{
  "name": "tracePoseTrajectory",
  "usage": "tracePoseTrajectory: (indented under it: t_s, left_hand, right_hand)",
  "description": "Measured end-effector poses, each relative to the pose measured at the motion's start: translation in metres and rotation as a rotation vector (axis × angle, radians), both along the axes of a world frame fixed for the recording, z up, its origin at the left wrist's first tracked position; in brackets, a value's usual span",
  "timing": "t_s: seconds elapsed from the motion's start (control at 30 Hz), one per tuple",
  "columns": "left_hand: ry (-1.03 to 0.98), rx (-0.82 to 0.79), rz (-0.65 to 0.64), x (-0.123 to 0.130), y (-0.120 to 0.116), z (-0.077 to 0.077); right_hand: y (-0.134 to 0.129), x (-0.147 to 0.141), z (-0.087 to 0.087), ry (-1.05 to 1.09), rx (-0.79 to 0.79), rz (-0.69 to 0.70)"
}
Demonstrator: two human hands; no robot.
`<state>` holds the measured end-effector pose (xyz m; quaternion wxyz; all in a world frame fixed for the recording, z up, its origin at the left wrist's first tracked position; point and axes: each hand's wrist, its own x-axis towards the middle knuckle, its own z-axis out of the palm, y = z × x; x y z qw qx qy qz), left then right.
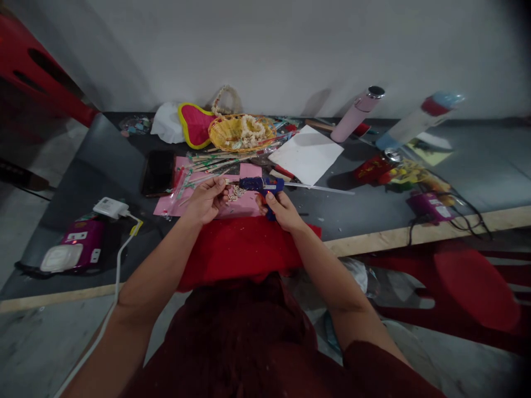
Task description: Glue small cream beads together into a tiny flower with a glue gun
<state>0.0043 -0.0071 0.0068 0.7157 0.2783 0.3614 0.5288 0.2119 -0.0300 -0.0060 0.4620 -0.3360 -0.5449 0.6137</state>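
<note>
Right hand [282, 209] has its fingers curled around the grip of a blue glue gun [271, 187]; I read it as closed on the tool, nozzle directed at the left hand [207, 200]. That one has thumb and forefinger pinched on a small pale piece [226, 181] at the nozzle tip, other fingers loosely curled; whether piece and nozzle touch I cannot tell. A long translucent stick [323, 189] extends from the gun's rear, past the right hand.

Nearer the body than both hands, I log a bright red cloth [244, 246] at the table edge. Under and between the hands: pink paper [255, 205], bearing a heap of small cream pieces [236, 193] beside the left fingertips. Left of the left hand: a black rectangular phone [158, 172], then, lower and farther out, a white plug adapter [111, 207] and a purple box-shaped device [85, 237].

Beyond the hands I note thin wooden sticks [211, 162] with green marks, and a white square sheet [309, 155] ahead of the right hand. To its right, a red metal can [371, 168]. Farther off: a yellow oval wicker basket [215, 132] holding a cream beaded strand [252, 131], and a pink cylindrical bottle [352, 119] near the wall.
</note>
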Motion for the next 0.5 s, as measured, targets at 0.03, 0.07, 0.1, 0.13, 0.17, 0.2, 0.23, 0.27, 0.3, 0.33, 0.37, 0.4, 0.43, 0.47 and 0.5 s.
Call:
tracePoseTrajectory:
  t_s: [0.03, 0.07, 0.1, 0.13, 0.17, 0.2, 0.23, 0.27, 0.3, 0.33, 0.37, 0.4, 0.43, 0.47, 0.5]
  left_hand:
    - [0.006, 0.002, 0.002, 0.0002, -0.0001, 0.0005]
    - [0.012, 0.003, 0.003, 0.0004, 0.0000, 0.0009]
    - [0.017, 0.004, 0.002, 0.0005, 0.0003, 0.0011]
    - [0.020, 0.007, 0.002, 0.0006, 0.0006, 0.0010]
    - [0.021, 0.012, 0.003, 0.0006, 0.0009, 0.0007]
    - [0.021, 0.018, 0.004, 0.0005, 0.0013, 0.0003]
    - [0.022, 0.024, 0.008, 0.0004, 0.0015, -0.0003]
    - [0.024, 0.028, 0.013, 0.0003, 0.0017, -0.0010]
    - [0.028, 0.029, 0.018, 0.0002, 0.0017, -0.0016]
    - [0.034, 0.029, 0.021, 0.0002, 0.0017, -0.0022]
    - [0.043, 0.027, 0.025, 0.0002, 0.0016, -0.0026]
    - [0.050, 0.026, 0.029, 0.0003, 0.0015, -0.0029]
    - [0.054, 0.027, 0.032, 0.0005, 0.0015, -0.0030]
    - [0.054, 0.032, 0.035, 0.0006, 0.0015, -0.0028]
    - [0.048, 0.039, 0.043, 0.0008, 0.0015, -0.0025]
  right_hand:
    - [0.0001, 0.0000, -0.0003, 0.002, -0.002, -0.003]
    - [0.0001, 0.0001, -0.0005, 0.003, -0.006, -0.008]
    - [0.0001, 0.0002, -0.0007, 0.003, -0.010, -0.012]
    - [0.0002, 0.0002, -0.0009, 0.005, -0.014, -0.013]
    - [0.0001, 0.0004, -0.0009, 0.011, -0.016, -0.010]
    - [0.0001, 0.0005, -0.0010, 0.018, -0.016, -0.005]
    - [0.0000, 0.0007, -0.0010, 0.025, -0.018, 0.002]
    - [-0.0001, 0.0008, -0.0010, 0.030, -0.020, 0.009]
    - [-0.0001, 0.0008, -0.0010, 0.035, -0.024, 0.014]
    - [-0.0002, 0.0008, -0.0010, 0.039, -0.030, 0.018]
    - [-0.0002, 0.0007, -0.0012, 0.044, -0.035, 0.020]
    - [-0.0002, 0.0006, -0.0013, 0.048, -0.039, 0.021]
    - [-0.0001, 0.0005, -0.0013, 0.050, -0.042, 0.021]
    - [0.0000, 0.0006, -0.0012, 0.044, -0.043, 0.020]
    - [0.0000, 0.0009, -0.0008, 0.030, -0.043, 0.015]
